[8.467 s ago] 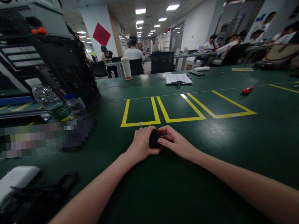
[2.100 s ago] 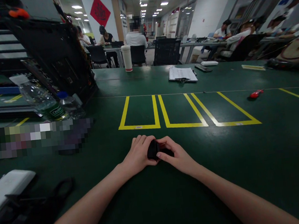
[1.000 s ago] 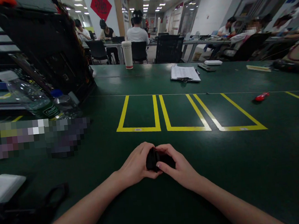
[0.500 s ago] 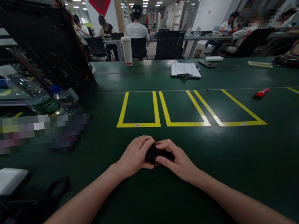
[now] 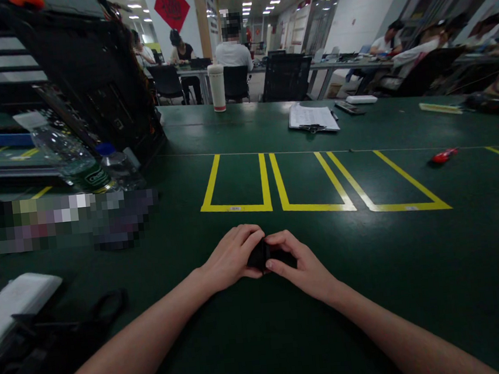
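A small black object [image 5: 257, 258] is between my two hands, low over the green table [image 5: 230, 353]. Its kind cannot be made out, since my fingers cover much of it. My left hand [image 5: 235, 256] wraps round its left side, palm down, with the thumb near the front. From the right, my right hand [image 5: 299, 264] pinches its edge between thumb and fingertips. Dark space shows inside the curve of the right hand. Just beyond the hands, yellow tape outlines [image 5: 238, 208] mark the tabletop.
To the left stand a large bottle [image 5: 58, 149], a blue-capped bottle [image 5: 117, 167] and a black open-framed case [image 5: 102, 83]. A white box [image 5: 22, 303] lies nearer. Farther back are a cup [image 5: 218, 89] and a clipboard [image 5: 312, 117]. A red object [image 5: 444, 156] lies right.
The whole view has shifted slightly, so the scene sits a little farther right. Both hands keep nearly the same hold on the black object.
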A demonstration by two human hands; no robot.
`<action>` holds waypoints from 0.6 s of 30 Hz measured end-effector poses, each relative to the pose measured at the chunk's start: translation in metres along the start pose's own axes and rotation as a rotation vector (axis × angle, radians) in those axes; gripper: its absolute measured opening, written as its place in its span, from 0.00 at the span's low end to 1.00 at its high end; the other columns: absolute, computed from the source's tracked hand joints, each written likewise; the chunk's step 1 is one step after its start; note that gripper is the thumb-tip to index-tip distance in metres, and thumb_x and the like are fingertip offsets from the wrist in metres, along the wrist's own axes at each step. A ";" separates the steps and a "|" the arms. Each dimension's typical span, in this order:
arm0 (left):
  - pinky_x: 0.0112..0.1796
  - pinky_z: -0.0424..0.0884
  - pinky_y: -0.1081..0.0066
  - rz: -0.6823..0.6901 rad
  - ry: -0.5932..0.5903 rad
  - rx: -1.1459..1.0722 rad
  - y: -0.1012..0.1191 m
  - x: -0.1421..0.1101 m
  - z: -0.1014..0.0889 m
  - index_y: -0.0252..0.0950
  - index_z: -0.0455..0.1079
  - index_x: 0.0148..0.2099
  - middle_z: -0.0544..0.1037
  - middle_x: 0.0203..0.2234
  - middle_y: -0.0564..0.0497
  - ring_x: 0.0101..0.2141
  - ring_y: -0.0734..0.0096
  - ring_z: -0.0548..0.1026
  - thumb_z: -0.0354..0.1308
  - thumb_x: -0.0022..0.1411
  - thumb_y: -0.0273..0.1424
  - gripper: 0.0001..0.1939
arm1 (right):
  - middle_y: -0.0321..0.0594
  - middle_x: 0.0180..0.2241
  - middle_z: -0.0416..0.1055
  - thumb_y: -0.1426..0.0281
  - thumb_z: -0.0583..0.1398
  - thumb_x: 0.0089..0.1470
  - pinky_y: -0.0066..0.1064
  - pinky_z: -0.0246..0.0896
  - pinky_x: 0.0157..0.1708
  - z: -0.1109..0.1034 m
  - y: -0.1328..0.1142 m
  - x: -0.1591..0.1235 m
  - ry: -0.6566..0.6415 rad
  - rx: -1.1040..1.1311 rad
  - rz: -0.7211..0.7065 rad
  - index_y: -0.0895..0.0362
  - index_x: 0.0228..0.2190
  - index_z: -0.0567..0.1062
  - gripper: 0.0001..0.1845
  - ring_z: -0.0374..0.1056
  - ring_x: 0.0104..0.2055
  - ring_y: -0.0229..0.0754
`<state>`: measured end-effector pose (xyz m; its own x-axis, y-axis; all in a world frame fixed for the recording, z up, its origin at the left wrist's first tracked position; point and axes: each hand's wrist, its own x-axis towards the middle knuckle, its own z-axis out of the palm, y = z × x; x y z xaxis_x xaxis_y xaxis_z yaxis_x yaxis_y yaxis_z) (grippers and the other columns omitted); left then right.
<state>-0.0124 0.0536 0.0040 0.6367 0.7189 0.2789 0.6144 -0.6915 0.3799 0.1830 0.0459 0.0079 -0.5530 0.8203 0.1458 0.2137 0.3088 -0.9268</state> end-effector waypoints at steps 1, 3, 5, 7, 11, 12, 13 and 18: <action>0.45 0.63 0.59 -0.002 -0.001 -0.003 0.000 0.000 0.000 0.37 0.51 0.53 0.62 0.49 0.43 0.46 0.58 0.65 0.64 0.48 0.32 0.34 | 0.37 0.38 0.65 0.70 0.57 0.53 0.36 0.64 0.40 0.001 0.000 0.001 0.014 0.020 0.009 0.52 0.39 0.65 0.10 0.65 0.41 0.41; 0.44 0.63 0.59 -0.010 0.002 -0.013 0.001 0.001 0.000 0.37 0.51 0.53 0.63 0.48 0.44 0.46 0.58 0.65 0.64 0.48 0.33 0.33 | 0.37 0.38 0.66 0.70 0.56 0.54 0.37 0.64 0.41 0.002 -0.001 0.002 0.028 0.042 0.032 0.52 0.39 0.65 0.09 0.65 0.41 0.41; 0.45 0.63 0.59 -0.018 0.000 -0.023 0.002 0.002 -0.001 0.38 0.51 0.53 0.63 0.48 0.44 0.46 0.58 0.65 0.64 0.49 0.33 0.32 | 0.39 0.41 0.65 0.70 0.57 0.53 0.39 0.63 0.45 0.002 -0.003 0.002 0.029 0.035 0.053 0.52 0.42 0.64 0.13 0.64 0.44 0.42; 0.45 0.63 0.59 -0.021 -0.005 -0.030 0.002 0.001 -0.001 0.38 0.51 0.53 0.63 0.48 0.44 0.46 0.58 0.65 0.63 0.49 0.33 0.32 | 0.40 0.43 0.64 0.70 0.56 0.54 0.41 0.61 0.47 0.001 -0.005 0.001 0.021 0.013 0.065 0.52 0.45 0.63 0.16 0.63 0.46 0.43; 0.46 0.63 0.60 -0.009 -0.011 -0.023 0.002 0.001 -0.002 0.36 0.52 0.53 0.62 0.49 0.44 0.47 0.59 0.64 0.64 0.49 0.32 0.32 | 0.40 0.43 0.64 0.71 0.57 0.53 0.40 0.62 0.46 -0.002 -0.005 0.000 -0.027 -0.005 0.040 0.52 0.44 0.64 0.15 0.63 0.45 0.43; 0.46 0.62 0.60 -0.005 -0.013 -0.017 0.002 0.000 -0.002 0.36 0.52 0.53 0.62 0.49 0.44 0.47 0.59 0.64 0.64 0.49 0.32 0.33 | 0.39 0.43 0.64 0.71 0.58 0.52 0.40 0.62 0.46 -0.002 -0.004 0.000 -0.027 -0.001 0.028 0.52 0.43 0.65 0.15 0.63 0.45 0.43; 0.46 0.62 0.60 -0.001 -0.012 -0.011 0.002 0.000 -0.002 0.36 0.52 0.53 0.62 0.49 0.44 0.47 0.59 0.64 0.64 0.48 0.31 0.33 | 0.39 0.43 0.64 0.71 0.58 0.52 0.40 0.62 0.46 -0.002 -0.003 0.000 -0.022 0.007 0.021 0.52 0.43 0.65 0.15 0.63 0.45 0.43; 0.46 0.63 0.61 0.011 -0.019 -0.004 0.004 0.001 -0.002 0.35 0.52 0.53 0.63 0.48 0.43 0.46 0.59 0.64 0.64 0.49 0.33 0.32 | 0.38 0.39 0.65 0.68 0.56 0.54 0.36 0.66 0.39 0.000 -0.002 0.001 -0.005 0.102 0.069 0.53 0.39 0.66 0.08 0.65 0.41 0.41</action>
<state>-0.0105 0.0524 0.0079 0.6519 0.7099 0.2666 0.6055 -0.6990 0.3806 0.1823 0.0461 0.0094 -0.5437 0.8355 0.0794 0.1685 0.2014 -0.9649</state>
